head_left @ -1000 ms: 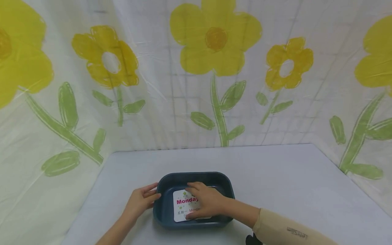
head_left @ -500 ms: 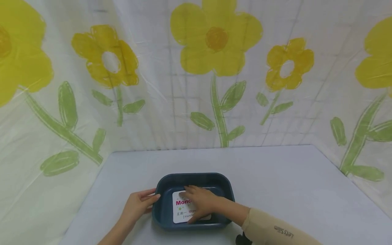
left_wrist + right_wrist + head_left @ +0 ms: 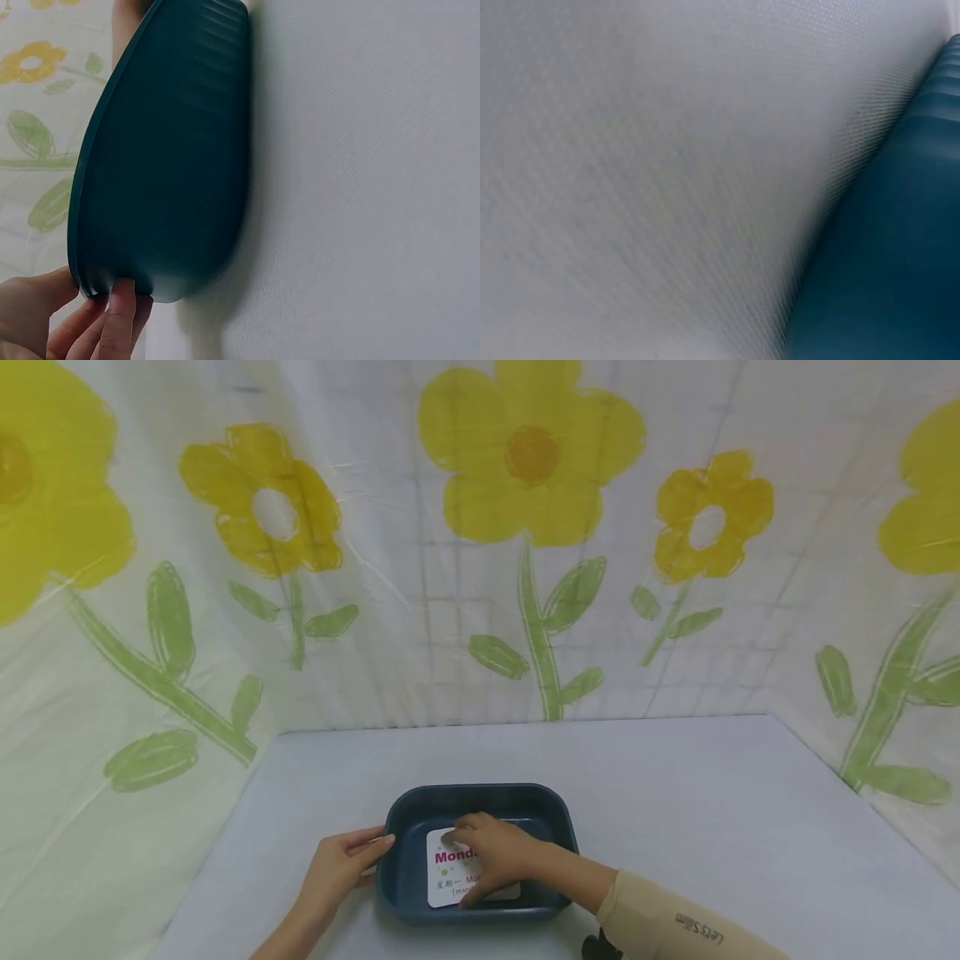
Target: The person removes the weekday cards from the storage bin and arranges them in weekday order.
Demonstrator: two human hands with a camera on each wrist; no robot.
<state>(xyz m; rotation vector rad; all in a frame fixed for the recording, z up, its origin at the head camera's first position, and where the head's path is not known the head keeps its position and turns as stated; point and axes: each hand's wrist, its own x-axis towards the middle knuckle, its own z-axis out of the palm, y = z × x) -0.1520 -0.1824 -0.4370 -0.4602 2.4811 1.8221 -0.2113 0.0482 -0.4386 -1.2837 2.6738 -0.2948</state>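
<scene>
A deep dark teal tray [image 3: 401,893] with rounded corners sits on the table. My left hand [image 3: 333,868] holds its left end, thumb at the rim and fingers against the outer wall; the left wrist view shows these fingers [image 3: 120,319] at the tray's end. Inside lies a white card [image 3: 442,889] printed "Monday" in pink with Chinese characters below. Over the card, my right hand [image 3: 498,856] spreads its bent fingers toward the far edge, with the thumb near the close edge. It hides the card's right part. In the right wrist view only the tray's outer wall [image 3: 885,262] and the tabletop show.
The white table [image 3: 675,802] extends around the tray on all sides. A white curtain [image 3: 390,568] with yellow flowers hangs behind and beside it. A small black object [image 3: 600,946] peeks out under the right sleeve [image 3: 667,918] at the front.
My right hand has shifted a little left over the card and now covers more of the large word. My left hand stays at the tray's left end, and the tray barely moves.
</scene>
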